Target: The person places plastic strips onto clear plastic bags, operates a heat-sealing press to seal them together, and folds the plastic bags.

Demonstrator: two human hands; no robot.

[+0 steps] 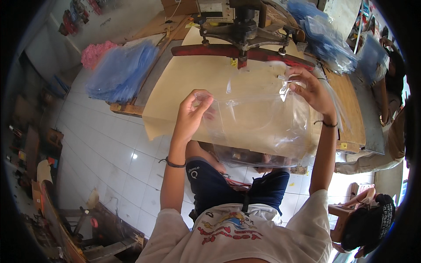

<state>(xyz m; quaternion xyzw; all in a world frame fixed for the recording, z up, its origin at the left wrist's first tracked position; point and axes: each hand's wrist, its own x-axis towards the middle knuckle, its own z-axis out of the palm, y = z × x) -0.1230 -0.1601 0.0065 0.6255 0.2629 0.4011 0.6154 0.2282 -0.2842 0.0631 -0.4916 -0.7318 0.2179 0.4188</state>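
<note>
Between my hands a clear plastic sheet [250, 116] is stretched over the brown paper-covered table, its lower part hanging past the front edge. My left hand [196, 107] pinches its left edge between thumb and fingers. My right hand [310, 90] grips the upper right part, where the plastic creases and shines. Just beyond the sheet stands a press with a dark metal frame [245, 33] and a long red bar [206, 50] running across the table. Whether the sheet is one layer or a bag, I cannot tell.
A stack of bluish plastic sheets [123, 72] lies at the left, with a pink bundle [97, 53] behind it. More bluish plastic [326, 41] is piled at the back right. The brown paper [169, 98] covers the table. Another person [390, 87] is at the far right.
</note>
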